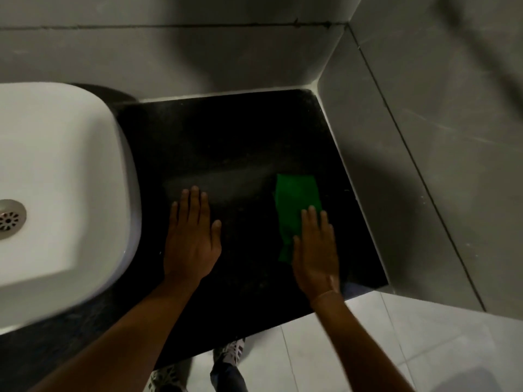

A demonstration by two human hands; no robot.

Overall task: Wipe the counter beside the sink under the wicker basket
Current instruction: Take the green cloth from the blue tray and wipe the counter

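The black counter lies between the white sink on the left and a grey tiled wall on the right. A green cloth is spread flat on the counter's right part. My right hand presses flat on the cloth's near end, fingers straight and together. My left hand rests flat and open on the bare counter to the left of the cloth, close to the sink's rim. No wicker basket is in view.
Grey tiled walls close the counter at the back and right, meeting in a corner. The sink's drain shows at the far left. Below the counter's front edge are light floor tiles and my shoes.
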